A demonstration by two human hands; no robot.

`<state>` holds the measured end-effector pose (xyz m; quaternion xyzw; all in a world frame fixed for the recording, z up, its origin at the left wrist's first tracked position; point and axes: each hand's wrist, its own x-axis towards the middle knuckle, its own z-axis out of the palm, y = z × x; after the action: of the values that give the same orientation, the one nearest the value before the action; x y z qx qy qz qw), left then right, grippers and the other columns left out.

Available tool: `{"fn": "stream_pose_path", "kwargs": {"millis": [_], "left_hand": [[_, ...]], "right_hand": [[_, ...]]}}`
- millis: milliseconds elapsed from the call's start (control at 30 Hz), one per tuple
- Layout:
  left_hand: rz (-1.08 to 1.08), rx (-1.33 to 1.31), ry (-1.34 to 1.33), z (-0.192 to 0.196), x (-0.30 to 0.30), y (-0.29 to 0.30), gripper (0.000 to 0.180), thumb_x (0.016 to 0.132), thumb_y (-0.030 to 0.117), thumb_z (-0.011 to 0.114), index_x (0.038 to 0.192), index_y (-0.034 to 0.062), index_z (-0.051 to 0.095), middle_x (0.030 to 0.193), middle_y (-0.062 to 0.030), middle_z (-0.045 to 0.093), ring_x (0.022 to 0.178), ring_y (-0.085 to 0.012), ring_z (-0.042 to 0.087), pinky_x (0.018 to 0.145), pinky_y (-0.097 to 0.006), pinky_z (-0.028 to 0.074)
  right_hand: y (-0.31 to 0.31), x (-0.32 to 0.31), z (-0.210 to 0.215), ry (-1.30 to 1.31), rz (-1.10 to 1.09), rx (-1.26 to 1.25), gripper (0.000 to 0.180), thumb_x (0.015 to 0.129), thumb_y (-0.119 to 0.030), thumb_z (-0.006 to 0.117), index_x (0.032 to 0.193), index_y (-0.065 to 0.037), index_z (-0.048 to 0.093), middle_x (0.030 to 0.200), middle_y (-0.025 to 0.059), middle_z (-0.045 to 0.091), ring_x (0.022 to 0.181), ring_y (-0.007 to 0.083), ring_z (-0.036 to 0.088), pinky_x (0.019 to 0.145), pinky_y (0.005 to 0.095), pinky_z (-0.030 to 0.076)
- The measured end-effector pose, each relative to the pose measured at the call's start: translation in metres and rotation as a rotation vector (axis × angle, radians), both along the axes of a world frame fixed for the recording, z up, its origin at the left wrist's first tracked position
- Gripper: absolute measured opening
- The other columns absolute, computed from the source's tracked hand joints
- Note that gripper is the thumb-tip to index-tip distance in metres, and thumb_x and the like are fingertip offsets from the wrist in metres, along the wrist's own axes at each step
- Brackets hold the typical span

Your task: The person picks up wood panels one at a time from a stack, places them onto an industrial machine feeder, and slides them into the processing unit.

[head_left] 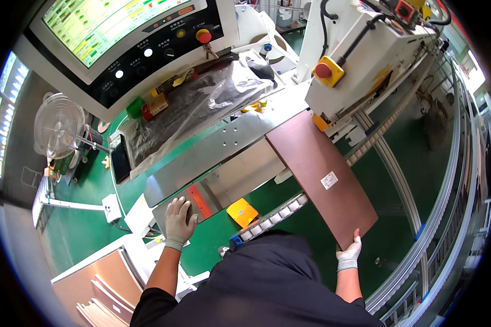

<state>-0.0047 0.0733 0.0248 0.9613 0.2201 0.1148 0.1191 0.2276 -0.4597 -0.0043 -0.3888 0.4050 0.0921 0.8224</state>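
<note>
A long brown board (324, 171) with a white label (329, 180) runs from the machine's metal ledge down toward me on the right. Its near end is gripped by my right hand (350, 252), in a pale glove, thumb on top and fingers mostly hidden underneath. The far end of the board lies by the machine head. On the left, my left hand (178, 220), also gloved, holds nothing. Its fingers are stretched out at the end of the metal plate (232, 182), near a red-orange strip (200, 201).
A control panel with a lit screen (109, 27) stands at the far left. The machine head (360, 65) carries a red stop button (323, 70). A roller track (273, 218) and a yellow box (242, 212) sit before me; more boards (106, 297) lie lower left. Rails curve along the right.
</note>
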Motion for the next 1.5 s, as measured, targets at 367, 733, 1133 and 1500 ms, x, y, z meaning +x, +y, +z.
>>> {"fn": "stream_pose_path", "kwargs": {"millis": [367, 733, 1133, 1500], "left_hand": [[0.009, 0.036, -0.005, 0.0, 0.0, -0.002, 0.047, 0.084, 0.027, 0.068, 0.125, 0.0078, 0.059, 0.138, -0.015, 0.054, 0.132, -0.0394, 0.047, 0.112, -0.053, 0.033], [0.048, 0.075, -0.042, -0.001, 0.013, -0.005, 0.043, 0.086, 0.027, 0.065, 0.124, 0.008, 0.06, 0.137, -0.0143, 0.056, 0.13, -0.0383, 0.049, 0.112, -0.051, 0.036], [0.352, -0.042, -0.033, -0.006, -0.13, -0.055, 0.049, 0.092, 0.029, 0.063, 0.137, 0.0115, 0.057, 0.145, -0.0134, 0.053, 0.137, -0.032, 0.047, 0.115, -0.045, 0.037], [2.105, -0.158, -1.147, -0.123, -0.568, -0.203, 0.027, 0.092, 0.021, 0.055, 0.072, 0.0026, 0.057, 0.064, -0.0011, 0.049, 0.065, -0.0159, 0.053, 0.066, -0.038, 0.043]], "right_hand": [[-0.073, 0.117, -0.021, -0.045, -0.003, -0.031, 0.04, 0.092, -0.043, 0.069, 0.124, -0.021, 0.063, 0.123, -0.0026, 0.069, 0.109, 0.0199, 0.066, 0.09, 0.0382, 0.051], [-0.113, 0.204, -0.026, -0.161, -0.181, -0.236, 0.031, 0.098, -0.034, 0.055, 0.122, -0.015, 0.06, 0.124, 0.0005, 0.064, 0.107, 0.0179, 0.06, 0.089, 0.0335, 0.052], [0.226, 0.0, -0.018, -1.15, 0.976, -0.721, 0.036, 0.105, -0.016, 0.05, 0.137, 0.0, 0.051, 0.134, 0.016, 0.058, 0.123, 0.0273, 0.056, 0.105, 0.0403, 0.044], [0.268, -0.042, -0.009, -1.752, 1.536, -1.471, 0.037, 0.101, -0.033, 0.053, 0.105, -0.003, 0.073, 0.099, 0.0145, 0.073, 0.091, 0.036, 0.068, 0.079, 0.0456, 0.052]]}}
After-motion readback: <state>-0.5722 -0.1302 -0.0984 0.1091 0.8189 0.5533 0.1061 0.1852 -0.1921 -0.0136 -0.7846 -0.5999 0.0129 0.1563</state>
